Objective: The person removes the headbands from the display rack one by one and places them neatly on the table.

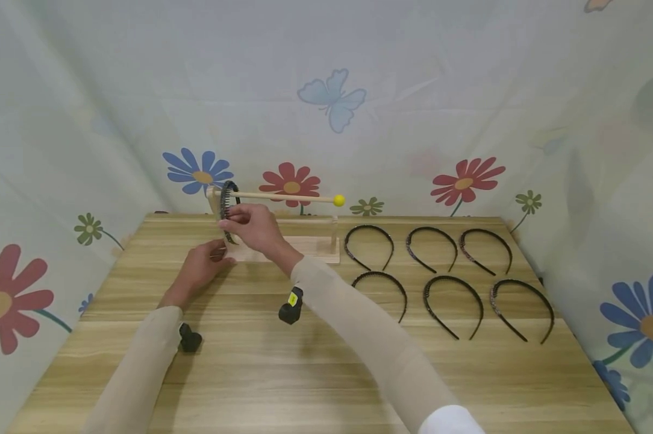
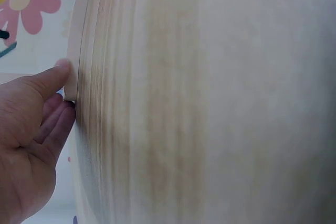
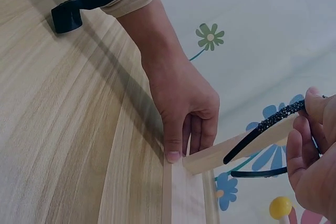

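A wooden rack stands at the table's back left, with a flat base (image 1: 310, 248), an upright at its left and a thin rod (image 1: 283, 196) tipped by a yellow ball (image 1: 339, 200). My right hand (image 1: 258, 229) pinches a black headband (image 3: 270, 121) with a sparkly band and inner teeth. The headband is around the rod near the upright, its ends pointing down. At the base's left end, my left hand (image 1: 200, 265) grips the wood, thumb on the near side and fingers round the end, as the left wrist view (image 2: 31, 124) shows.
Several black headbands lie in two rows at the table's right, among them a near-right one (image 1: 546, 301) and a far-left one (image 1: 390, 238). My right sleeve (image 1: 370, 337) covers part of a near-row headband. A flower-patterned curtain (image 1: 413, 144) hangs behind the table (image 1: 240, 374).
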Demonstrator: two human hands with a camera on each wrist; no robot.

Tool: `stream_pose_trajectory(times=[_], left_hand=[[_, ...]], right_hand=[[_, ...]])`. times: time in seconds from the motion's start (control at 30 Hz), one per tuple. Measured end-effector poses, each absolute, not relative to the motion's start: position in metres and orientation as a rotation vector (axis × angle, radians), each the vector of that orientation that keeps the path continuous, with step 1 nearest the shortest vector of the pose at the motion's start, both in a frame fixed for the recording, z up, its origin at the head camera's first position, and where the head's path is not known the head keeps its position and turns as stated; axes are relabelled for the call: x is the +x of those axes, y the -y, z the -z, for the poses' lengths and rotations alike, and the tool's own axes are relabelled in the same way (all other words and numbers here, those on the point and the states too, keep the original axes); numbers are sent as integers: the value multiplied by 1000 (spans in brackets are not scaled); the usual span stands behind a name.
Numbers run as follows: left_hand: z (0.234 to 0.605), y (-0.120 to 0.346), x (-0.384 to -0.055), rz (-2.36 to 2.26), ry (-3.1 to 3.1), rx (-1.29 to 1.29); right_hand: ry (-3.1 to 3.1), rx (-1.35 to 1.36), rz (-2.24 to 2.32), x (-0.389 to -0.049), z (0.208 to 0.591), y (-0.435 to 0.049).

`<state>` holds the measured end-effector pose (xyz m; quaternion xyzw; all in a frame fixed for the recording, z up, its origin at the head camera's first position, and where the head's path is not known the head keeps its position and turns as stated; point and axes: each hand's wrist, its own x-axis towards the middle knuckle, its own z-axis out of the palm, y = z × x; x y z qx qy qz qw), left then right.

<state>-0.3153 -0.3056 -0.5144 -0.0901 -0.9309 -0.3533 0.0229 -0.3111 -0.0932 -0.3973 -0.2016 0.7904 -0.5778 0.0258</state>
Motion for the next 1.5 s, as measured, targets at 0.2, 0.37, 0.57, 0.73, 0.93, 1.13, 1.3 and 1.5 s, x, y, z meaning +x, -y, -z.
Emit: stream_pose_trajectory(times=[0.2,0.37,0.57,0.73,0.93,1.13,1.3,1.5], left_hand=[[513,305,-315,1119,2870,-290],[514,305,-315,1137,2855,-308],[515,306,-314,1149,2864,-305],[514,306,-314,1145,2869,-308],[514,306,-314,1162,2861,-313],[513,304,-313,1163,2867,-307],[512,303,-312,1166,2879,-302],[512,303,-311,1168,2880,-301]], right_hand=[[-2475,-643,1803,-312,395,86],[-2490,-669,1808,-311,393,78],[-2541,-719,1776,-310,391,69],[-2598,-795,1731,-308,387,59],[-2609,-740,1754,-309,383,46],[-2602,-732,1768,-310,383,35],[-2622,-714,1771,-310,383,28],[-2620,-716,1796,-309,380,18]])
